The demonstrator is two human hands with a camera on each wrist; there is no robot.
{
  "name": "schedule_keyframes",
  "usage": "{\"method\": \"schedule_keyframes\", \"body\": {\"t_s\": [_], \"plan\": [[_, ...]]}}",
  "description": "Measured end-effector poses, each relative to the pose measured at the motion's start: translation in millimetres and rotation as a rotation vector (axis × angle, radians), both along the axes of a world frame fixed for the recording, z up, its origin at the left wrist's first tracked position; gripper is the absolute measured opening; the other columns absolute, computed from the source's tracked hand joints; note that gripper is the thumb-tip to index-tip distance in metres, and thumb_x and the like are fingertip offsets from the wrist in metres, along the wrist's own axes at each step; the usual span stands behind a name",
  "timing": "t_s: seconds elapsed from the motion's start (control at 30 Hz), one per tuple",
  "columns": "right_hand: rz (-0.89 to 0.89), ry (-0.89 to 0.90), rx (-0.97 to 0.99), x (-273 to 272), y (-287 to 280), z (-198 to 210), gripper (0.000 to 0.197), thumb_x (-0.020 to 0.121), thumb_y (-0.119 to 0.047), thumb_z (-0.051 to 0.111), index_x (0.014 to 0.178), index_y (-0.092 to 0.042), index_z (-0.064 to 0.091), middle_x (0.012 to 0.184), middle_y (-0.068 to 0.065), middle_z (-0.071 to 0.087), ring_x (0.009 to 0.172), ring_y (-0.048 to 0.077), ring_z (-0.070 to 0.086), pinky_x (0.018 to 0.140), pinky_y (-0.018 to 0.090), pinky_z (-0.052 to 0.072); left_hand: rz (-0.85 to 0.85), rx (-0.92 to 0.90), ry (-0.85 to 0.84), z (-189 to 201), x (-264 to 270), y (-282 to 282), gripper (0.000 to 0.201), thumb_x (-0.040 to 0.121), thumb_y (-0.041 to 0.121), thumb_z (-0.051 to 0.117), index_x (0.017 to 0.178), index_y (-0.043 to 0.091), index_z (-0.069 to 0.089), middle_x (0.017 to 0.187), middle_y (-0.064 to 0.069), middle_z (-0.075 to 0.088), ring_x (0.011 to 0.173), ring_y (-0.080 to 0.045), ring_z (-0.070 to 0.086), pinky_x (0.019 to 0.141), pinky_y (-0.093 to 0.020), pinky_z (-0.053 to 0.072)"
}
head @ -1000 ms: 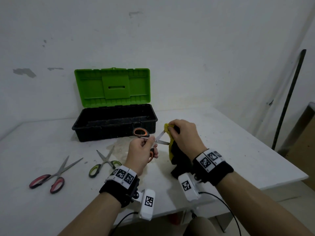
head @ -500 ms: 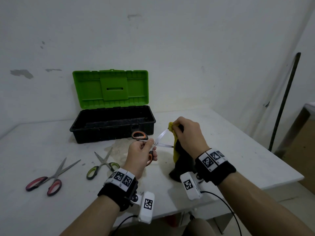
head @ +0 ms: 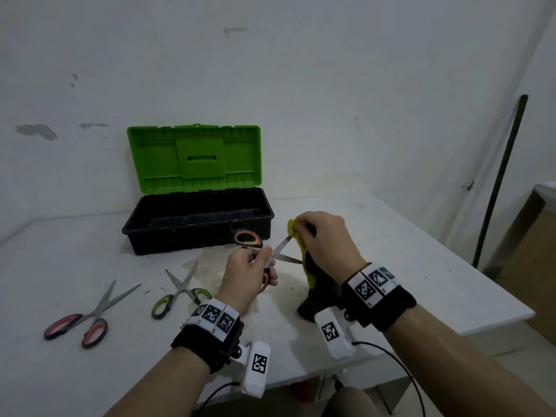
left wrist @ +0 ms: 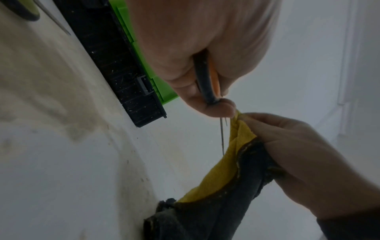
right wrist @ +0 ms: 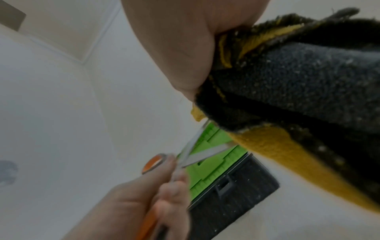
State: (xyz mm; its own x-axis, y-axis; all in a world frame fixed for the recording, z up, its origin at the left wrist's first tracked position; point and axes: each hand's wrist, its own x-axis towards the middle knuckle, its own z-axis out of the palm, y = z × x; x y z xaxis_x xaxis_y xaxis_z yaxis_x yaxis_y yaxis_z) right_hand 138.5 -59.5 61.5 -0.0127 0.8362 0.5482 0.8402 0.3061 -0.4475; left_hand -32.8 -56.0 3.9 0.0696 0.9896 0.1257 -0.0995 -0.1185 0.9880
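Observation:
My left hand (head: 251, 270) grips orange-handled scissors (head: 248, 239) by the handles, above the white table (head: 391, 254). Their blades (head: 285, 251) are spread apart and point right at a yellow and black cloth (head: 310, 266). My right hand (head: 323, 239) pinches the cloth's top edge and holds it up, while the lower end hangs to the table. In the left wrist view the blade (left wrist: 222, 134) lies right along the yellow edge of the cloth (left wrist: 230, 165). In the right wrist view the spread blades (right wrist: 197, 152) meet the yellow hem of the cloth (right wrist: 273, 152).
A black toolbox (head: 198, 224) with its green lid (head: 194, 159) raised stands at the back against the wall. Green-handled scissors (head: 180, 291) and red-handled scissors (head: 90, 314) lie spread on the table's left. A dark pole (head: 499, 182) leans on the right.
Both hands have held their grips and risen slightly. The scissor blades have spread a little wider against the cloth's edge, and the head view has shifted slightly.

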Motion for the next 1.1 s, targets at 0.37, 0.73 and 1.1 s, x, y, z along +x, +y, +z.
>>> {"method": "schedule_keyframes", "body": {"t_s": [0.37,0.73,1.1], "plan": [[-0.072,0.044,-0.013,9,7,-1,0.016,0.095,-0.023,0.056,0.089,-0.018,0.070,0.088,-0.001,0.070,0.082,0.017,0.062,0.077,0.038,0.053,0.012,-0.010,0.017,-4,-3,0,0.033,0.103,0.021,0.056,0.082,-0.004,0.062,0.061,-0.013,0.062,0.051,-0.019,0.061,0.052,-0.028,0.052],[-0.047,0.038,-0.031,4,5,-4,0.015,0.094,-0.022,0.056,0.091,-0.018,0.071,0.088,0.000,0.069,0.082,0.017,0.061,0.077,0.039,0.053,0.007,-0.064,-0.064,-6,1,3,0.029,0.103,0.019,0.056,0.084,-0.003,0.061,0.061,-0.009,0.061,0.051,-0.018,0.058,0.051,-0.028,0.051],[0.017,0.009,-0.026,-15,2,-10,0.014,0.093,-0.023,0.057,0.091,-0.018,0.070,0.087,0.000,0.070,0.080,0.018,0.062,0.075,0.035,0.052,0.012,-0.047,-0.070,4,1,0,0.033,0.104,0.019,0.052,0.082,-0.004,0.061,0.061,-0.012,0.059,0.047,-0.016,0.056,0.048,-0.022,0.048]]}}
